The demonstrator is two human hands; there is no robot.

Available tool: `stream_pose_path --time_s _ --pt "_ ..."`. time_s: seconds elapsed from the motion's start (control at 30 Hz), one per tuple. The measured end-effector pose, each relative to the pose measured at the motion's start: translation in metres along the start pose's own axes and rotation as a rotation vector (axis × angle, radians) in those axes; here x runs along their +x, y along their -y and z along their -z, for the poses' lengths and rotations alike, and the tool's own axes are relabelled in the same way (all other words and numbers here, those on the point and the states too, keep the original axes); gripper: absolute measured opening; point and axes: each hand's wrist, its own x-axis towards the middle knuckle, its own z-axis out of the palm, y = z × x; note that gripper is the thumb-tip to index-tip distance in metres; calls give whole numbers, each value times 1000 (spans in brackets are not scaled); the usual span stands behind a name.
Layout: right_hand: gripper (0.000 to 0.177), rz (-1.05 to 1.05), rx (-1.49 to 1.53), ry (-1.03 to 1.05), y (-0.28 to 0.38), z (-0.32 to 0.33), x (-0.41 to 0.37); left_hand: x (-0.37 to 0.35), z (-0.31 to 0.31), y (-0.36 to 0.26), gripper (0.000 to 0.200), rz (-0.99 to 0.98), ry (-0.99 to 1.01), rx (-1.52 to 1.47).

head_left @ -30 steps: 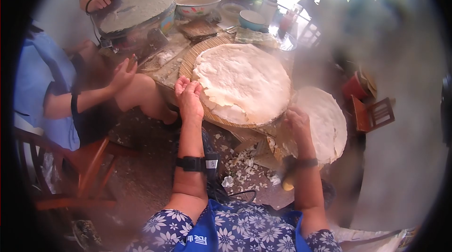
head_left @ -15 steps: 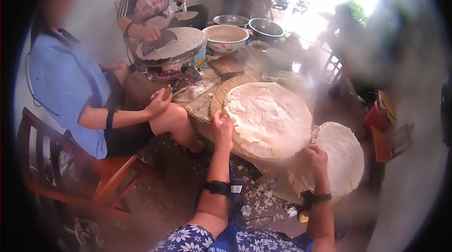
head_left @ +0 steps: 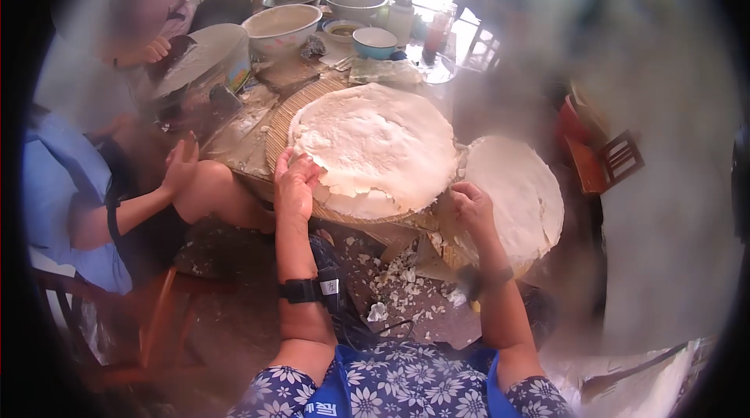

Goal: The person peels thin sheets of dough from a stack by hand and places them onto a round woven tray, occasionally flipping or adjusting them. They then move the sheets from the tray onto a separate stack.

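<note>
A wide, pale stack of thin round flatbread sheets (head_left: 375,148) lies on a round woven mat (head_left: 281,125) at the table's near edge. At its front left rim, my left hand (head_left: 295,187) has its fingers curled against the ragged sheet edge, pinching it. My right hand (head_left: 473,211) is at the front right rim with thumb and fingers pressed together; what is between them, if anything, is too small to make out. Behind that hand, to the right, lies a second pale round flatbread stack (head_left: 519,195), partly covered by the hand and forearm.
Metal bowls (head_left: 355,2), an enamel basin (head_left: 281,31), a blue bowl (head_left: 375,43) and bottles (head_left: 401,18) stand at the back. A seated person in a blue shirt (head_left: 58,183) is at left, near a round griddle (head_left: 205,58). Pale scraps (head_left: 406,293) litter the floor.
The view has swung right and down, so the table appears farther left. Both my hands stay at the stack's front rim. The person at left no longer visibly holds the scraper.
</note>
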Motion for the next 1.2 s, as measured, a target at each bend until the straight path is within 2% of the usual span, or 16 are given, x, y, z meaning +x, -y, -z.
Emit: stream_pose_path --time_s 0.23,0.4,0.47,0.63,0.73,0.83,0.93,1.03,1.13,1.2 --pt "16 -141 116 -63 -5 8 9 -8 -14 -1 45 51 -59 -52" --pt "20 -192 254 48 8 6 15 -5 -14 6 58 36 -50 -77" --pt "23 -192 243 32 17 4 17 -7 -17 8 67 13 -61 -98" --pt "34 -213 202 -70 19 0 25 -8 -27 20 67 -146 -59 -241" --pt "36 -214 280 0 14 4 31 -8 -30 22 69 -202 -53 -263" --pt "33 -166 468 -8 19 3 38 -6 -26 24 72 -200 -35 -260" --pt "27 -220 570 -9 40 -1 42 -4 -22 26 71 -150 -44 -258" --pt "18 -356 544 52 43 -3 52 -1 -18 28 68 -75 -57 -264" --pt "13 -250 475 76 45 -12 61 6 -8 32 67 15 -22 -270" --pt "12 -122 437 2 63 -19 55 8 -5 34 65 17 -8 -264"
